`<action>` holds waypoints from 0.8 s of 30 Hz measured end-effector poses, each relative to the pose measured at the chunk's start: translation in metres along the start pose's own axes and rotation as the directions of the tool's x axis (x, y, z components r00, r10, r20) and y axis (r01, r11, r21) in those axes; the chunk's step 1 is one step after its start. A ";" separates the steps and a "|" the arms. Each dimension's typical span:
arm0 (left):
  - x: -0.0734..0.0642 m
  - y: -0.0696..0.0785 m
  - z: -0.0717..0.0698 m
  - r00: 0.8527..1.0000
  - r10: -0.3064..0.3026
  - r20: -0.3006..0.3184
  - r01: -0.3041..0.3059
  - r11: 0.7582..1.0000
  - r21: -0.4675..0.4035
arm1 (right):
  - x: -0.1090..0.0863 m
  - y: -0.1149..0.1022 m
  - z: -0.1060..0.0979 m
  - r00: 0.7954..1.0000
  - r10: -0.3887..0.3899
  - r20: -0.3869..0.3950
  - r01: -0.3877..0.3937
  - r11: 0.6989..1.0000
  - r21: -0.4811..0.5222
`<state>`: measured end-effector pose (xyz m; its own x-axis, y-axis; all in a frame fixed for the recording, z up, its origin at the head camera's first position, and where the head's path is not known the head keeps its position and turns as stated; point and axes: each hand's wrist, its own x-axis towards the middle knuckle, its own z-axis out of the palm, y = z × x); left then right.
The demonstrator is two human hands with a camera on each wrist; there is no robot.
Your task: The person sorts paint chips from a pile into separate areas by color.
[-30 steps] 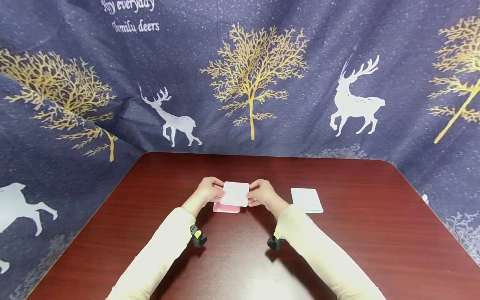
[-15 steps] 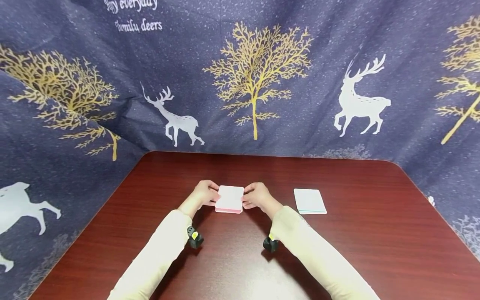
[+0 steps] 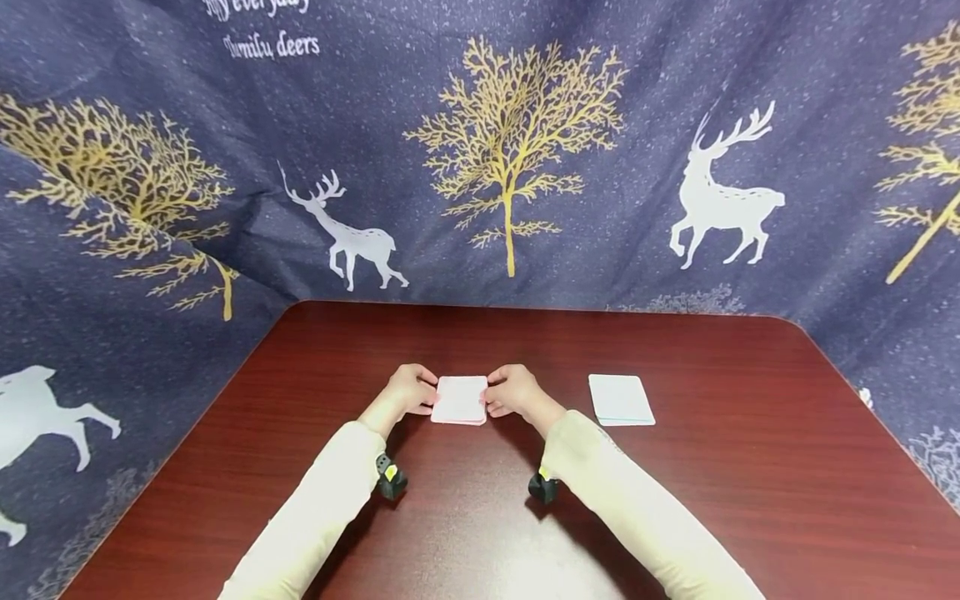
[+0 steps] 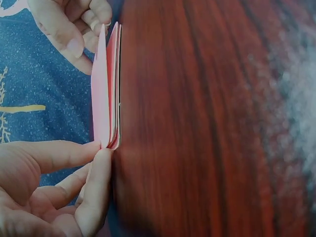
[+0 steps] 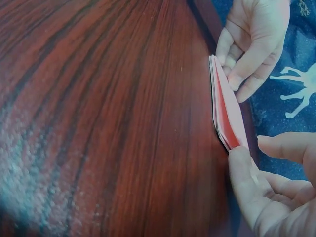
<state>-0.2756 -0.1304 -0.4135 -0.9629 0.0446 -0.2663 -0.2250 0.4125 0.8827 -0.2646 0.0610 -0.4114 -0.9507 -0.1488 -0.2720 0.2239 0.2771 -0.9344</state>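
A pale pink square card point(image 3: 459, 398) with rounded corners lies tilted on a small stack of similar cards point(image 4: 117, 89). Between them a wedge of pink-red shows in both wrist views. My left hand point(image 3: 408, 389) pinches the card at its left edge, thumb and forefinger meeting at the corner in the left wrist view. At the opposite edge, my right hand point(image 3: 517, 392) holds it with the thumb point(image 5: 240, 160) against the side, the other fingers curved behind. Most of the lower cards are hidden under the top one.
Right of my hands, a second stack of white square cards point(image 3: 621, 398) with a thin teal edge lies on the dark red wooden table point(image 3: 480, 517). A blue cloth point(image 3: 360, 100) printed with deer and trees hangs behind the table's far edge.
The card has come down from above the pink stack and now lies nearly lined up over it. Both hands have moved down and slightly left with it, keeping their hold.
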 end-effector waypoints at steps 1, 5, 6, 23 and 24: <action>0.000 0.000 0.000 1.000 0.000 -0.003 0.000 1.000 -0.004 | 0.000 0.000 -0.001 1.000 -0.005 0.003 0.005 1.000 -0.015; 0.001 0.000 0.001 0.999 0.022 -0.026 -0.022 0.999 -0.024 | -0.003 -0.002 -0.008 0.999 -0.036 -0.005 0.035 0.993 -0.112; 0.001 0.000 0.001 0.999 0.037 -0.040 -0.038 0.999 -0.028 | -0.003 -0.002 -0.011 0.999 -0.046 -0.010 0.044 0.989 -0.141; -0.010 0.032 0.017 0.744 0.666 -0.049 -0.620 0.716 0.320 | -0.025 -0.010 -0.079 0.932 -0.360 -0.044 0.263 0.754 -0.602; -0.010 0.034 0.019 0.732 0.680 -0.029 -0.634 0.697 0.334 | -0.027 -0.009 -0.081 0.926 -0.376 -0.037 0.275 0.738 -0.617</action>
<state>-0.2704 -0.0998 -0.3881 -0.8625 0.2867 0.4171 0.5039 0.5631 0.6549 -0.2583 0.1400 -0.3770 -0.9724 -0.2071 0.1077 -0.2284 0.7489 -0.6220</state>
